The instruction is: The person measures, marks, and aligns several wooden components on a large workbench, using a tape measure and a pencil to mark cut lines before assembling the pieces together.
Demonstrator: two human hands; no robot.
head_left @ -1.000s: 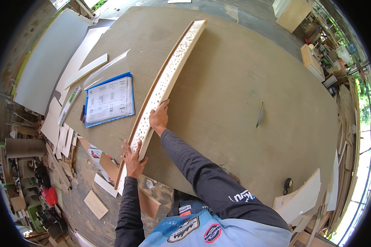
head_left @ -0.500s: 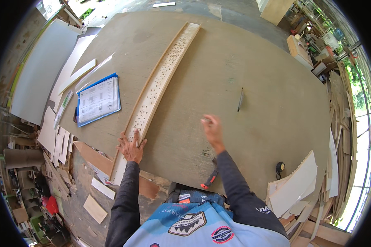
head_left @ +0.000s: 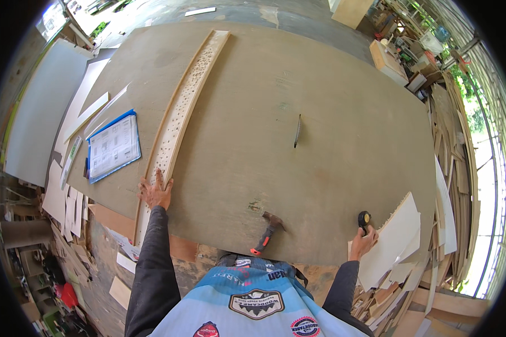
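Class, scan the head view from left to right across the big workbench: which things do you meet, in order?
Blue clipboard → left hand on the long perforated wooden strip → hammer → pencil → tape measure by the right hand.

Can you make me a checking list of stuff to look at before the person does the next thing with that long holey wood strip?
1. Left hand rests flat on the long wood strip, near its close end: ok.
2. Strip lies flat along the big table, not hanging far over: ok.
3. Right hand touches the small black and yellow round tool at the table's near edge; whether it grips it: cannot tell.
4. Hammer lies loose between the hands, its handle poking over the table edge: not ok.
5. Blue clipboard sits left of the strip, apart from it: ok.
6. Thin dark pencil-like thing lies alone mid-table, well out of the way: ok.
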